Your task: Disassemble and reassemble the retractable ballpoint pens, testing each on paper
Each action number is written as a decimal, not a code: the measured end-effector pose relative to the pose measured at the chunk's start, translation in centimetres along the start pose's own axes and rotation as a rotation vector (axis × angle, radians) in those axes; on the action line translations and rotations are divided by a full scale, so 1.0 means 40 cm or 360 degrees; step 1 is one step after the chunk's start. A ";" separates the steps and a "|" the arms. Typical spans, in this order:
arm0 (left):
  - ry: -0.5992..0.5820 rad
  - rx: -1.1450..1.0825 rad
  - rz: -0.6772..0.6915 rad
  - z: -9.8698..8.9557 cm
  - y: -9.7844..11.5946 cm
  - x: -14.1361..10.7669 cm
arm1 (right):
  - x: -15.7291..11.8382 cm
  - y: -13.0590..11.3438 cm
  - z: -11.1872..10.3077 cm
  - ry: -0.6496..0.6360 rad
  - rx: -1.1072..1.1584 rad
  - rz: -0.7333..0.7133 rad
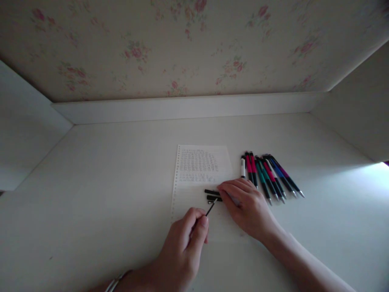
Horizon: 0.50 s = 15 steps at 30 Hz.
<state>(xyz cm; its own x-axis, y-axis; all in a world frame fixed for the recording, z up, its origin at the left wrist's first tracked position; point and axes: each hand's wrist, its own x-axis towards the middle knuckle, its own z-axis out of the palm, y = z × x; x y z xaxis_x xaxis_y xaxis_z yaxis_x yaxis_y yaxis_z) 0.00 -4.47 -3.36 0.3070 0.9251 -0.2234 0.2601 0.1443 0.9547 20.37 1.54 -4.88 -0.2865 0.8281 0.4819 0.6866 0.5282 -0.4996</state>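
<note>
My left hand (190,237) is closed round a thin dark stick with a light tip (210,207), which points up and right toward several black pen parts (212,198). Those parts lie on a lined, punched sheet of paper (200,160) with handwriting on its upper half. Over their right ends rests my right hand (244,202), its fingers bent together and touching them; what lies under its fingers is hidden.
Right of the paper, several pens (269,176) with pink, green, white, blue and purple grips lie side by side on the white desk (106,182). A floral wall (182,48) rises behind, with side panels at left and right.
</note>
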 end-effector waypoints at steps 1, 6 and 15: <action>0.0003 -0.0006 0.0000 0.000 0.000 0.000 | -0.001 -0.004 -0.003 0.0086 0.0017 0.0000; 0.0000 -0.0010 0.0026 0.003 -0.006 0.005 | -0.014 -0.049 -0.036 0.0340 0.0096 -0.0439; 0.0012 0.0038 0.0079 0.003 0.004 0.010 | -0.004 -0.064 -0.052 -0.0033 -0.0225 -0.0770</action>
<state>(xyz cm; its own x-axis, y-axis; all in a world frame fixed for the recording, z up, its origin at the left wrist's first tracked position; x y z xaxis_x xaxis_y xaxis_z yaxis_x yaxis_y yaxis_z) 0.27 -4.13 -3.32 0.3134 0.9334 -0.1746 0.2668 0.0900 0.9596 20.04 -0.35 -2.19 -0.6062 0.4990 0.6192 0.5553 0.8230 -0.1196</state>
